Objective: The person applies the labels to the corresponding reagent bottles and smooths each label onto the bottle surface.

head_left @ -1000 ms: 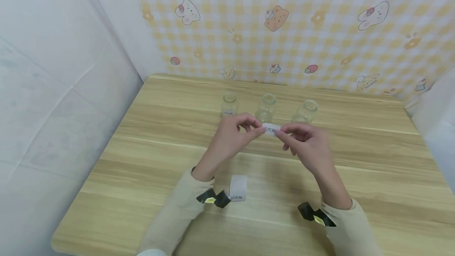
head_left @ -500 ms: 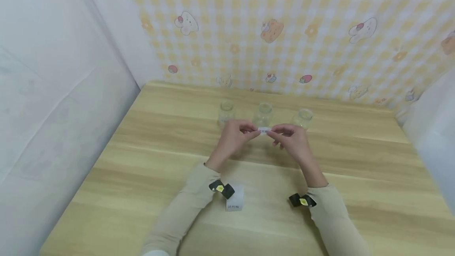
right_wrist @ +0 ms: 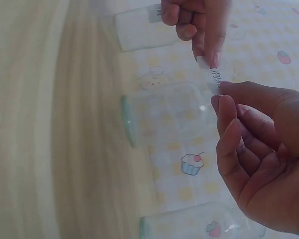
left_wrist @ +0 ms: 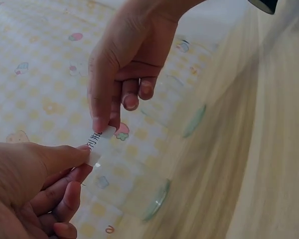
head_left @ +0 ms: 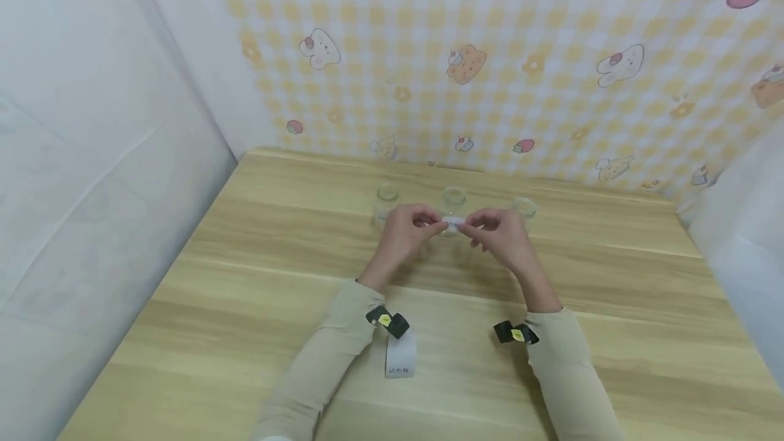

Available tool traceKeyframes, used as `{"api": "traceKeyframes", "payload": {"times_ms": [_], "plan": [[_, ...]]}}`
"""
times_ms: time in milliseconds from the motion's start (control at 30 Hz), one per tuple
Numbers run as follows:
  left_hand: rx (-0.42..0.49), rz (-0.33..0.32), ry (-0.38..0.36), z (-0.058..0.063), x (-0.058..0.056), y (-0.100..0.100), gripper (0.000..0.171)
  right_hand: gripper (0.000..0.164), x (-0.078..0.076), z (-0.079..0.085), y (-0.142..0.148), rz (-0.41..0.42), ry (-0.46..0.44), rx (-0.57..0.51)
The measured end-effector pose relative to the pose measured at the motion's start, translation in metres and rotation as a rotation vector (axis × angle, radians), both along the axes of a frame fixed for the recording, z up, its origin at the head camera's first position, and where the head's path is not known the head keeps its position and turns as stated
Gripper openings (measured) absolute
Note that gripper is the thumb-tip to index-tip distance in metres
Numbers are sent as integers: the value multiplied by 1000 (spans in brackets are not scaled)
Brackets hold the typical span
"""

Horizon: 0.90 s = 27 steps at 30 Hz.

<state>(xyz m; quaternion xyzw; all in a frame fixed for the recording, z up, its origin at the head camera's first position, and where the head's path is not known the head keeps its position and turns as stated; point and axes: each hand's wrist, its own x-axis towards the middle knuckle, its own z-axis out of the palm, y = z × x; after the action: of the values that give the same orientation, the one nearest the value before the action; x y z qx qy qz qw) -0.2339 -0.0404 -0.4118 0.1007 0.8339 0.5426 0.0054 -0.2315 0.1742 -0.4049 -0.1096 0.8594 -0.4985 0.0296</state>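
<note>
A small white label (head_left: 452,224) with printed dark characters is stretched between both hands. Its left end is pinched by my left hand (head_left: 404,233), thumb against forefinger. My right hand (head_left: 502,237) pinches the other end the same way. Right behind the label stands the middle glass jar (head_left: 454,198), upright and without a lid. From the wrist views I cannot tell whether the label touches this jar (right_wrist: 164,114). To the left, partly behind my left hand, is another glass jar (head_left: 386,201) bearing a label. The right-hand glass jar (head_left: 525,207) is partly covered by my right hand.
A strip of white labels (head_left: 401,358) with printed characters lies on the wooden table (head_left: 245,332), close to my left wrist. Behind the table's back edge hangs a yellow checked cloth (head_left: 416,114). A white wall (head_left: 110,121) stands at the left.
Both hands have carried the label toward the middle jar, which now stands right behind it. The pinch at both ends stays the same. The head view has tilted up slightly.
</note>
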Motion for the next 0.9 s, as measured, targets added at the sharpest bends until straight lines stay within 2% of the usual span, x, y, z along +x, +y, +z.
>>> {"api": "traceKeyframes", "payload": {"times_ms": [367, 500, 733, 900], "plan": [[-38, 22, -4, -16, -3, 2, 13, 22, -2, -22, -3, 7, 58, 32], [-57, 44, 22, -20, -5, 5, 14, 23, -5, -26, -3, -5, 60, 38], [-77, 51, 90, -27, -10, 10, 13, 22, -8, -29, -4, -75, 78, 86], [-87, 61, 116, -31, -12, 12, 14, 22, -11, -30, -3, -85, 100, 113]]}}
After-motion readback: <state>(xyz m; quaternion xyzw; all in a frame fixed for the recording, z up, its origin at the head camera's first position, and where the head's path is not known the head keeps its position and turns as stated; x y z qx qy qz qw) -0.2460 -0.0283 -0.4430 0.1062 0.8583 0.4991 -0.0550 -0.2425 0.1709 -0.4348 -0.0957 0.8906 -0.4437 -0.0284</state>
